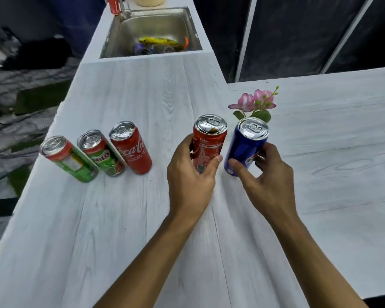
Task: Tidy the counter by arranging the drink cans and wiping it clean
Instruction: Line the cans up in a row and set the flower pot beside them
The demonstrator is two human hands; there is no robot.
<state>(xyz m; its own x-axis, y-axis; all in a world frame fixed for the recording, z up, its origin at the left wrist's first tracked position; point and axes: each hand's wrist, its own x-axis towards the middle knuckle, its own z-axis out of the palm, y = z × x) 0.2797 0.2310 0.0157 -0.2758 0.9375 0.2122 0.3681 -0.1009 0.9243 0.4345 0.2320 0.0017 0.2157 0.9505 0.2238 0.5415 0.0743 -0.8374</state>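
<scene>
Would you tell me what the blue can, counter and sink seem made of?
Blue can: likely painted aluminium, glossy body, bare silvery top with tab. Counter: matte whitish wood-grain surface, probably laminate, perhaps painted wood. Sink: brushed stainless steel, by its dull grey sheen.

Looks like a small kitchenette or drinks-bar setup: an L-shaped counter in white wood-grain, with a steel sink and tap sunk into the far end. Dark fabric panels hang behind it, so it's more of a booth than a proper home kitchen.
</scene>
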